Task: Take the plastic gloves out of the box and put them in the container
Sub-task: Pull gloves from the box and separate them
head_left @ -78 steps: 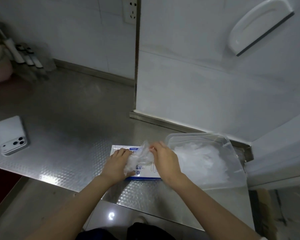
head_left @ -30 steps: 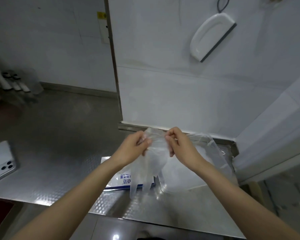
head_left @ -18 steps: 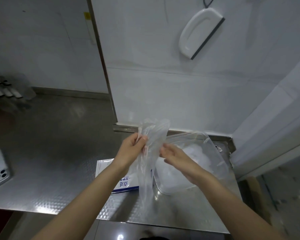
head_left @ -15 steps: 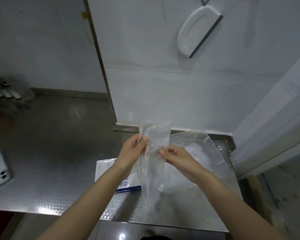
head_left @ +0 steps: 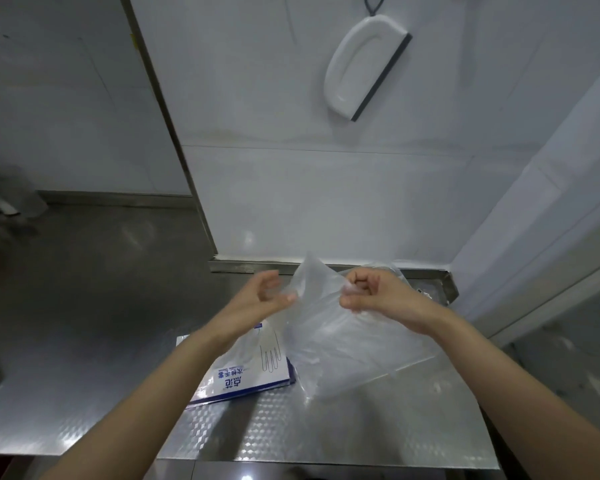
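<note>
Two hands: left hand (head_left: 260, 299), right hand (head_left: 378, 296). One glove (head_left: 312, 289), pinched between their fingers. One box (head_left: 250, 372), below the left fingers. One container (head_left: 416, 355), below the right fingers. One scraper (head_left: 364, 67) — high above the fingers.

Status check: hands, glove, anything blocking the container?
Left hand and right hand pinch one plastic glove, held up. Not yet in container. Nothing in the way.
</note>
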`<state>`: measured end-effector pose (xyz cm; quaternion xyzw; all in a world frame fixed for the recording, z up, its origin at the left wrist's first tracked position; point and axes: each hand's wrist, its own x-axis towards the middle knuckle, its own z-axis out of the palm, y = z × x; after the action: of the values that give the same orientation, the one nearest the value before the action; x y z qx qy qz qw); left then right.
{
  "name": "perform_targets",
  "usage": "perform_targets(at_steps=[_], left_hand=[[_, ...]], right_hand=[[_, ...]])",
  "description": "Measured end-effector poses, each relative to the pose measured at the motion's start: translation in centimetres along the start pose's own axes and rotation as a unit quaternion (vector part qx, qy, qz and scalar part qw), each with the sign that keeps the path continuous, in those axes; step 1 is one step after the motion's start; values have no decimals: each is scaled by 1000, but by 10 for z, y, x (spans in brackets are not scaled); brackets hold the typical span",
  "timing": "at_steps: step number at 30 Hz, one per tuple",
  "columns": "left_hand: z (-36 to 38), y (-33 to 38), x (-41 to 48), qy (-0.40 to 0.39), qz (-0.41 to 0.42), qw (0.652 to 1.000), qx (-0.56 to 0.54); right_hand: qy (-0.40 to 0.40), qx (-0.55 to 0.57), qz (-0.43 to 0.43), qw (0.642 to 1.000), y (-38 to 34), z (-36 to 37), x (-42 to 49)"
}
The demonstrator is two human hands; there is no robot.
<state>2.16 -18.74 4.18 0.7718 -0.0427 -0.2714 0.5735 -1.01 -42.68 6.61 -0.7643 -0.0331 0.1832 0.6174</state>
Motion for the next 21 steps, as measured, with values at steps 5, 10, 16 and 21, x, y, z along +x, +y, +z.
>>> perform_targets(at_steps=[5,10,16,21], left_hand=[[6,21,20,-171,27,985,28],[16,52,31,31,144,987,60],[21,82,13,207,372,894,142],[26,32,19,77,410,842,342]], right_hand=[[-51,-51,14,997,-9,-13,-3],[134,-240,-23,961,-20,-34,0],[340,-271,-268,860,-36,-34,-15],[213,-405,-226,860,22,-38,-20]])
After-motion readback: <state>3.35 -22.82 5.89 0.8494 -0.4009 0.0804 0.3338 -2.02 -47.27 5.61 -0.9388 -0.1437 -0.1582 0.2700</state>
